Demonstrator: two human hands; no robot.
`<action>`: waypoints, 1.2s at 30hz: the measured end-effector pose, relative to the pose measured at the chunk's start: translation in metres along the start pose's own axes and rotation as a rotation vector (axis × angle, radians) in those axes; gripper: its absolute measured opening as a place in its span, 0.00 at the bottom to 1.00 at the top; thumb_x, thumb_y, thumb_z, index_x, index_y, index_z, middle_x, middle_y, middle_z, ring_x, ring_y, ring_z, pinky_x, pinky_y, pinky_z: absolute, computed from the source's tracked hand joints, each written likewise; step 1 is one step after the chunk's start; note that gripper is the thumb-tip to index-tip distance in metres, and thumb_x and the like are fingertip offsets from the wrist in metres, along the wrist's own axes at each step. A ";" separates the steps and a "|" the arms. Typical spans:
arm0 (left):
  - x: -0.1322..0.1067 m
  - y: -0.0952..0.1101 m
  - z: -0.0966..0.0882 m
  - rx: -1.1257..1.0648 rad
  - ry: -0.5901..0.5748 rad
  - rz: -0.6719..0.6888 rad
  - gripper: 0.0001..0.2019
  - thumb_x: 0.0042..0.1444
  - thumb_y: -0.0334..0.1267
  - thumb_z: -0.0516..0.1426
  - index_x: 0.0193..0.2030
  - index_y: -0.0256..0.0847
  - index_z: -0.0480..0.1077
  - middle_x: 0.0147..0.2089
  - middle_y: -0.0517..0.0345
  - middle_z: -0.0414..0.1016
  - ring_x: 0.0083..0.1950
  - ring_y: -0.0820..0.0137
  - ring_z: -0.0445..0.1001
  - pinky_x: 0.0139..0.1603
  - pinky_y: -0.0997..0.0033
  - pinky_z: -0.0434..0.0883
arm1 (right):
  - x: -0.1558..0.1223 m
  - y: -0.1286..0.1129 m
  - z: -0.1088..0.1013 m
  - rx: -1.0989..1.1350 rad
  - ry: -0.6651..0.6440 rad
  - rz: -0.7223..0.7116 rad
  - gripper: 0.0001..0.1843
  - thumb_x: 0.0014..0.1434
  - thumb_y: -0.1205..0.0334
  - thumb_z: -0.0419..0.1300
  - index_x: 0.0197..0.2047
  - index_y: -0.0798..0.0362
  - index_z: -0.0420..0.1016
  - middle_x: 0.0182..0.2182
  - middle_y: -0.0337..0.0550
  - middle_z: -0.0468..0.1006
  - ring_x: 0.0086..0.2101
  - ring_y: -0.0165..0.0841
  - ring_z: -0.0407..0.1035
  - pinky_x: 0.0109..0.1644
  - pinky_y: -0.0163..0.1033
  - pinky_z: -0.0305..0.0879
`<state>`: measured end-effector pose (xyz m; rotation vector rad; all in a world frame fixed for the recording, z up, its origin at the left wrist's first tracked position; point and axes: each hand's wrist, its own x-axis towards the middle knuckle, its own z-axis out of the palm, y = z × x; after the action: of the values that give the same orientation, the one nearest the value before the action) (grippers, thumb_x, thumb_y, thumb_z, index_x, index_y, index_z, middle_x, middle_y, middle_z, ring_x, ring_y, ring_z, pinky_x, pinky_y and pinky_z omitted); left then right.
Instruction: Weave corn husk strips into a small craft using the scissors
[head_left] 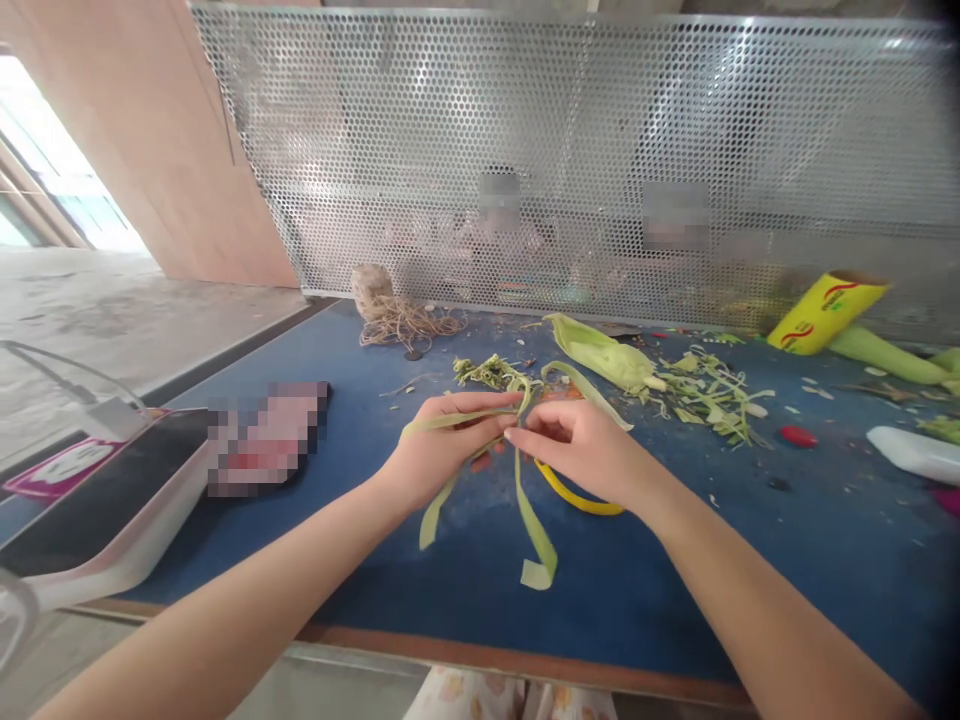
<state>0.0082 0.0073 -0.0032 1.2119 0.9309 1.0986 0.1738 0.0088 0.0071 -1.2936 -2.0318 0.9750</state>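
Note:
My left hand (446, 445) and my right hand (581, 445) meet over the blue table, fingertips nearly touching. Between them they pinch pale green corn husk strips (534, 530), which cross at the fingers. One strip curls up between the hands, and others dangle toward the table. Another strip lies across the back of my left hand. My fingers partly hide where the strips join. Under my right hand a curved yellow band (577, 498) shows. Just beyond the hands lie a small heap of shredded greenery (487, 372) and a green corn husk (604, 355).
A perforated metal screen (480, 120) closes the table's far side, with people behind it. Tangled twine (409, 322) sits far left. Nearer left are a blurred phone-like object (274, 440) and a dark-topped device (112, 510). Rightward lie husk scraps (712, 390), a yellow tube (825, 312) and a white bottle (911, 453).

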 end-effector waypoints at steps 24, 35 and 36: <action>-0.003 0.015 0.000 -0.069 0.035 -0.168 0.22 0.44 0.37 0.62 0.43 0.42 0.57 0.21 0.63 0.71 0.12 0.85 0.51 0.10 0.86 0.48 | 0.008 0.008 0.004 0.563 -0.059 -0.019 0.14 0.52 0.60 0.58 0.41 0.51 0.59 0.27 0.38 0.72 0.23 0.25 0.64 0.29 0.35 0.61; -0.002 0.014 -0.005 0.018 -0.042 0.012 0.08 0.51 0.39 0.56 0.36 0.41 0.63 0.20 0.64 0.70 0.10 0.84 0.51 0.09 0.84 0.50 | 0.011 0.011 0.019 0.678 -0.232 0.010 0.13 0.55 0.52 0.54 0.33 0.55 0.65 0.21 0.40 0.73 0.19 0.23 0.64 0.23 0.30 0.57; -0.002 0.013 -0.005 0.074 -0.021 0.029 0.07 0.51 0.39 0.55 0.35 0.39 0.65 0.19 0.65 0.69 0.11 0.84 0.53 0.10 0.84 0.51 | 0.011 0.010 0.020 0.701 -0.213 -0.017 0.12 0.56 0.54 0.54 0.35 0.55 0.65 0.22 0.40 0.74 0.20 0.24 0.65 0.24 0.30 0.57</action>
<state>0.0014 0.0071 0.0090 1.2990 0.9474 1.0800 0.1598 0.0165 -0.0126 -0.8119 -1.5916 1.6749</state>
